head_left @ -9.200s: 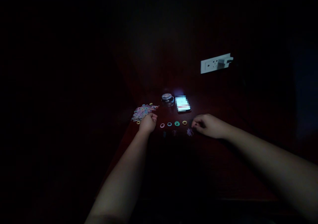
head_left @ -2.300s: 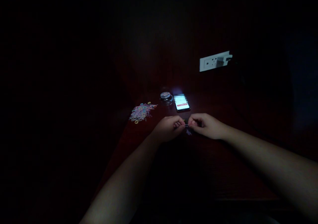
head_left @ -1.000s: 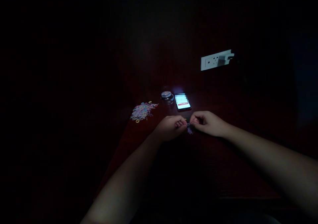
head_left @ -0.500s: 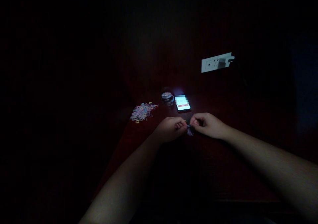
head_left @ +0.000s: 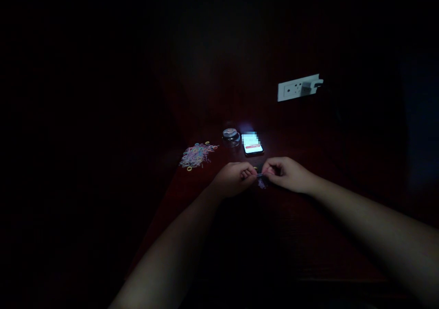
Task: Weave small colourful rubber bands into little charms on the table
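In the head view, my left hand [head_left: 236, 176] and right hand [head_left: 286, 174] pinch opposite ends of a thin pale band [head_left: 259, 175], held stretched between my fingertips above the small purple bunch [head_left: 262, 183], on the near side of the lit phone [head_left: 253, 143]. I judge it light, soft and springy, liable to slip or snap, so it is best gripped right at its two end loops.

And we're seeing bare skin on the left hand [head_left: 235, 178] and the right hand [head_left: 290, 175], with the left forearm [head_left: 171, 249] and right forearm [head_left: 366, 217] showing bare too! Both forearms are broadening smoothly away from narrower wrists, while dim light is blurring the finer details of the fingers [head_left: 246, 166].
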The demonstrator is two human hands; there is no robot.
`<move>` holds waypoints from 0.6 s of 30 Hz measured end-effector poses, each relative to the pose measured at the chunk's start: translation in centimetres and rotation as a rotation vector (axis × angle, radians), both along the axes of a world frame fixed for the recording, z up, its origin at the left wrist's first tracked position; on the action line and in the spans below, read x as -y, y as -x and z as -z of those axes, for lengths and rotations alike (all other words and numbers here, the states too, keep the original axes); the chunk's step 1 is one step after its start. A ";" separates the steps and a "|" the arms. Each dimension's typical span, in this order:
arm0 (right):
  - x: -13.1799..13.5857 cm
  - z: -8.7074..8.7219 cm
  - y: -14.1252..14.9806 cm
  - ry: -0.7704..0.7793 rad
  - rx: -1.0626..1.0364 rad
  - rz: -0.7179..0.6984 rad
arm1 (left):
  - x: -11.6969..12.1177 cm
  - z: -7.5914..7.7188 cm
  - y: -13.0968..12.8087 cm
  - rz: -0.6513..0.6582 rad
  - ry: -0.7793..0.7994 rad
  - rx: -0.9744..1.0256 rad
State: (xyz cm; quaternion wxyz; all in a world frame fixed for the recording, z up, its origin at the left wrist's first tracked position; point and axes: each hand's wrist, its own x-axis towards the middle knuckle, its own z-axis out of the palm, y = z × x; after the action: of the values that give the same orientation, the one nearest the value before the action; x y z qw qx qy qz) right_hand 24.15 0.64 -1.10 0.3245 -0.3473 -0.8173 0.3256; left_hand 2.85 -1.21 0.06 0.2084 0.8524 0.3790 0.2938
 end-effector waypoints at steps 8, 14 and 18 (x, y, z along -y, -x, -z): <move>0.0 0.0 0.0 0.003 0.015 -0.007 | -0.1 0.2 -0.1 -0.005 0.002 0.017; 0.1 -0.1 0.1 0.005 0.010 0.002 | -0.1 0.2 0.0 -0.003 -0.007 0.020; 0.1 -0.1 0.1 -0.002 0.004 0.004 | -0.2 0.3 0.0 -0.002 0.015 0.030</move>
State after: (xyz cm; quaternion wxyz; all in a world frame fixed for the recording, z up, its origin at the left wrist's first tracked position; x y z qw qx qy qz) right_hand 24.08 0.54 -1.04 0.3239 -0.3493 -0.8175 0.3237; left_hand 2.81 -1.03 -0.24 0.2200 0.8459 0.3788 0.3042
